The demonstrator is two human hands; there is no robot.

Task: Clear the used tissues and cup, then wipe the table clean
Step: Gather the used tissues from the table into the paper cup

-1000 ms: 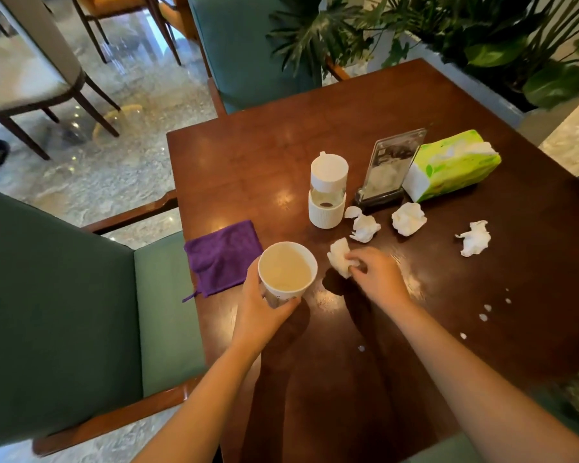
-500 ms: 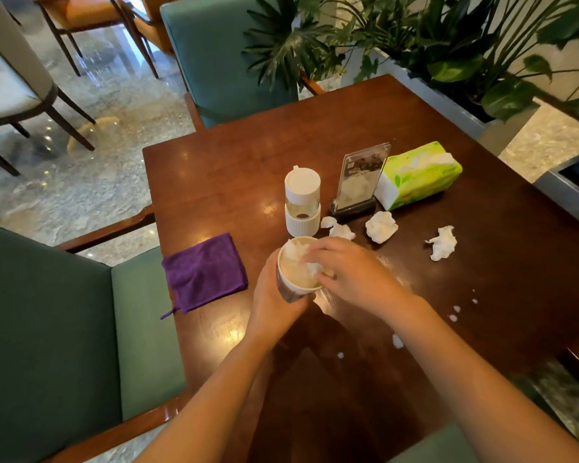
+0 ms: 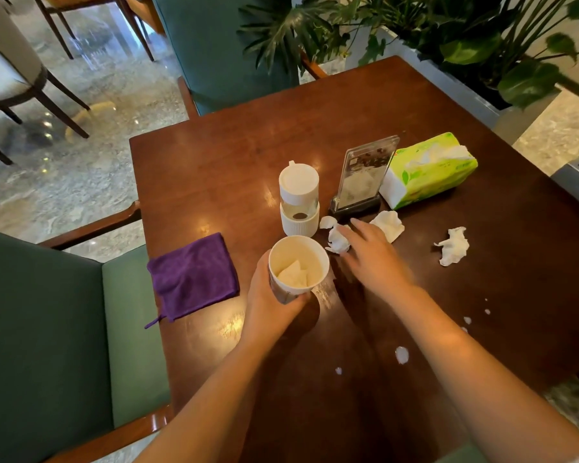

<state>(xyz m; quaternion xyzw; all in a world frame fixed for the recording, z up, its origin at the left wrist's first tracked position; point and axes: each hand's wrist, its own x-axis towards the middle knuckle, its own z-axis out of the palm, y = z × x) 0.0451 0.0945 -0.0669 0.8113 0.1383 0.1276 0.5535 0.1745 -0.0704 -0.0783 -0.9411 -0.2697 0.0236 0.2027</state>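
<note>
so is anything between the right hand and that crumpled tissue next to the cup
Nothing visible: the right hand is open just above the crumpled tissue, fingers already reaching it. The white bottle stands off to the left.

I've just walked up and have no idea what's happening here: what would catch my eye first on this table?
Most likely the two hands at the middle: the left hand grips a white paper cup with one tissue already inside, while the right hand reaches for a crumpled white tissue beside it. Next, the folded purple cloth at the left edge of the dark wooden table, and the green tissue pack at the far right.
</note>
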